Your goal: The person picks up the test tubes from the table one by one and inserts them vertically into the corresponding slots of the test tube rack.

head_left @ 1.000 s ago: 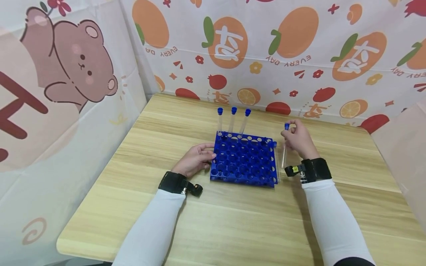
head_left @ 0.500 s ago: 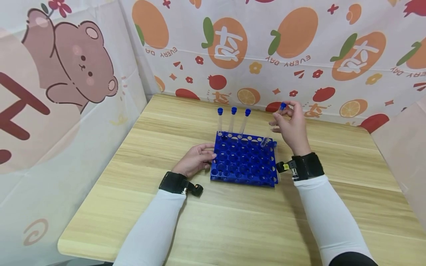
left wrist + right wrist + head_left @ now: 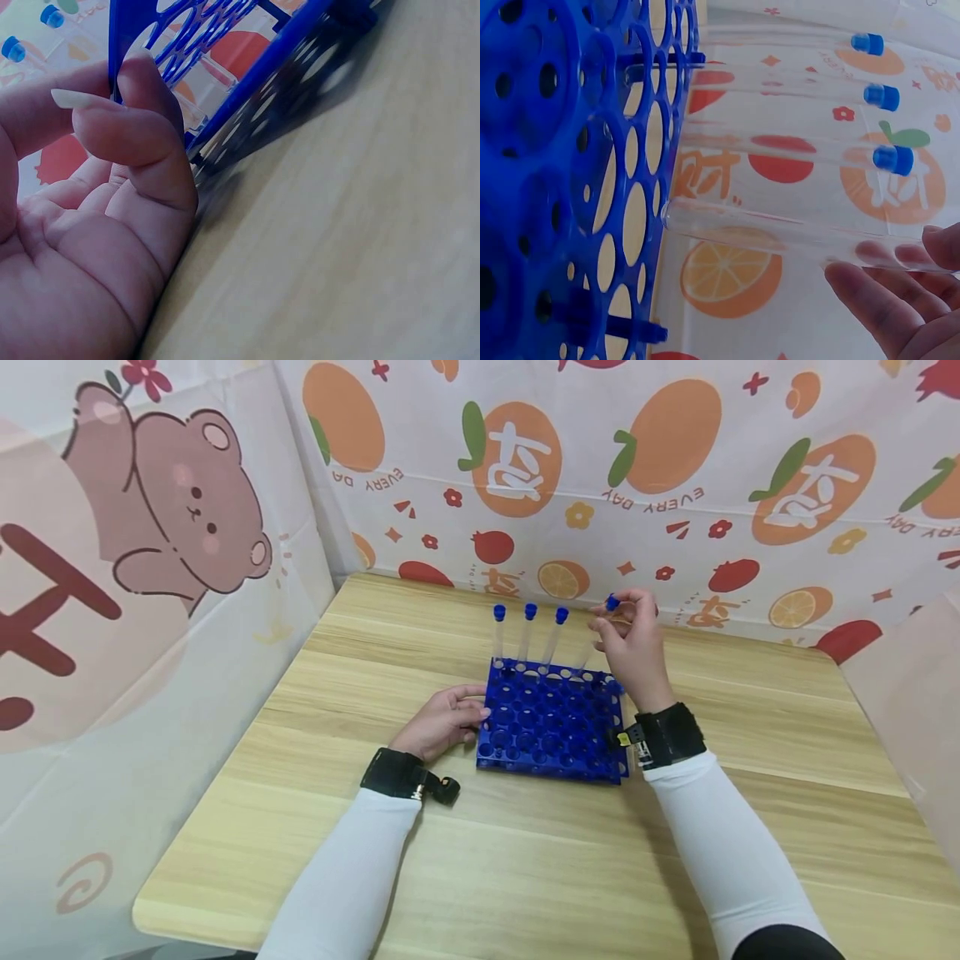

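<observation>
A blue test tube rack (image 3: 551,727), full of round holes, stands on the table. My left hand (image 3: 438,722) grips its left edge, thumb in front and fingers behind, as the left wrist view shows up close. With thumb and fingers my right hand (image 3: 633,643) pinches a clear, blue-capped test tube (image 3: 765,232) near its cap. That tube leans, its rounded bottom right at the holes of the back row. Left of it, three capped test tubes stand in the back row: one at the corner (image 3: 498,639), a middle one (image 3: 527,635) and a tilted one (image 3: 555,639).
The rack rests on a wooden table (image 3: 487,860). Behind it hangs a fruit-print cloth (image 3: 585,460), and a bear-print cloth (image 3: 187,510) covers the left side. A black wrist camera (image 3: 633,735) overlaps the rack's right edge.
My right hand has lifted the test tube from beside the rack's right side and carried it up and left to the back row. My left hand stays on the rack.
</observation>
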Motion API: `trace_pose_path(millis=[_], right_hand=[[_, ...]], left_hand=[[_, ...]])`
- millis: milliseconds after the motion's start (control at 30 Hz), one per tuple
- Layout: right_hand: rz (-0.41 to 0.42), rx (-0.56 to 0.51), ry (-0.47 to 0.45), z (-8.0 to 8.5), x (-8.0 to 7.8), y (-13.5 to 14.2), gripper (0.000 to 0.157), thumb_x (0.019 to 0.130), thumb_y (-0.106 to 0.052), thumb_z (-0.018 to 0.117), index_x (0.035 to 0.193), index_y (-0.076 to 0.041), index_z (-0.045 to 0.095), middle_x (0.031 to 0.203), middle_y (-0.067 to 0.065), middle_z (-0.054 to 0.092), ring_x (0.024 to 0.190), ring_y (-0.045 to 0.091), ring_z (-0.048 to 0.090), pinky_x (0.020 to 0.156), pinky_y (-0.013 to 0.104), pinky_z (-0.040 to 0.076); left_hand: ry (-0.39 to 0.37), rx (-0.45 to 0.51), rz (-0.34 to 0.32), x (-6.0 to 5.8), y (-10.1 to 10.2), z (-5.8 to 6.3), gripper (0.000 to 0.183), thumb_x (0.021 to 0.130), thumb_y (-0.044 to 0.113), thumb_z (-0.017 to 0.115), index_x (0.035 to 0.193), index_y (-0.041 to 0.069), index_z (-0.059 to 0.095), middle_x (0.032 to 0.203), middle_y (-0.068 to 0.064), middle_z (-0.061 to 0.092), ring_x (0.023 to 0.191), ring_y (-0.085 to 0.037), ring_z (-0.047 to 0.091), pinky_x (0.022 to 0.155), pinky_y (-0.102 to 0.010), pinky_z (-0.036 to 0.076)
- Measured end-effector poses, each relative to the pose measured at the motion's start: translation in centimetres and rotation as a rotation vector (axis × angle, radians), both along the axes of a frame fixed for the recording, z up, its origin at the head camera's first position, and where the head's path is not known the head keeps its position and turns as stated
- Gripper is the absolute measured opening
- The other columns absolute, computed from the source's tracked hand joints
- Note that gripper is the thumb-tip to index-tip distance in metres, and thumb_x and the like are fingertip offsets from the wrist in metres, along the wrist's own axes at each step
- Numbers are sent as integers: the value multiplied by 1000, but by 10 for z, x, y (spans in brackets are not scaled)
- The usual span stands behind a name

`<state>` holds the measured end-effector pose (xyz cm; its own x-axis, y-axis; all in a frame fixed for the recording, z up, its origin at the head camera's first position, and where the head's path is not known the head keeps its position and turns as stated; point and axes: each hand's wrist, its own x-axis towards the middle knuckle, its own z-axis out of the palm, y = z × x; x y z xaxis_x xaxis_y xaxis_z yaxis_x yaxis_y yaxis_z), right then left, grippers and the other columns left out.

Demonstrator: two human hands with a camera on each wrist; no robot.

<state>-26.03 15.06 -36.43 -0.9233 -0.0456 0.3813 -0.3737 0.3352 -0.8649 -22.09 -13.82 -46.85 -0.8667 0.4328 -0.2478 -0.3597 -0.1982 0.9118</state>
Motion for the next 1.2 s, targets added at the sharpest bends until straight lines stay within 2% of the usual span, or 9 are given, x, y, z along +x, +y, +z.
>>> trace_pose_path(millis=[200,400,633,933,1200], right_hand=[[0,32,17,-3,-1,-5,33,98,-10,58,123,-6,36,116,13,63,106,29,68,79,38,60],[6,59,2,-7,-2,-7,33,98,-9,59,123,-6,37,116,12,64,104,25,68,81,36,59],[9,102,0,-10,-2,-9,32,96,-7,61,121,-5,42,115,14,63,104,25,67,83,28,58],[-5,193,29,-13,-1,-12,30,92,-4,66,115,-4,47,111,12,62,102,22,66,90,35,56],[10,209,26,-18,-3,-12,32,91,-2,66,115,-5,45,110,12,62,99,23,67,89,40,57]], left_hand=[[-7,4,3,0,1,0,50,95,-4,56,143,1,41,89,0,64,74,-9,58,56,-22,44],[-10,-2,6,-1,2,0,49,96,-3,56,143,1,42,91,0,64,75,-10,58,56,-23,43],[-20,0,15,-1,1,0,47,96,-4,55,140,1,44,89,0,65,74,-10,58,55,-23,43],[-15,2,15,0,0,-1,47,95,-4,55,141,1,43,92,-1,64,76,-9,58,56,-22,43],[-15,0,14,0,0,0,47,96,-4,55,141,1,44,92,-1,64,76,-9,58,56,-22,43]])
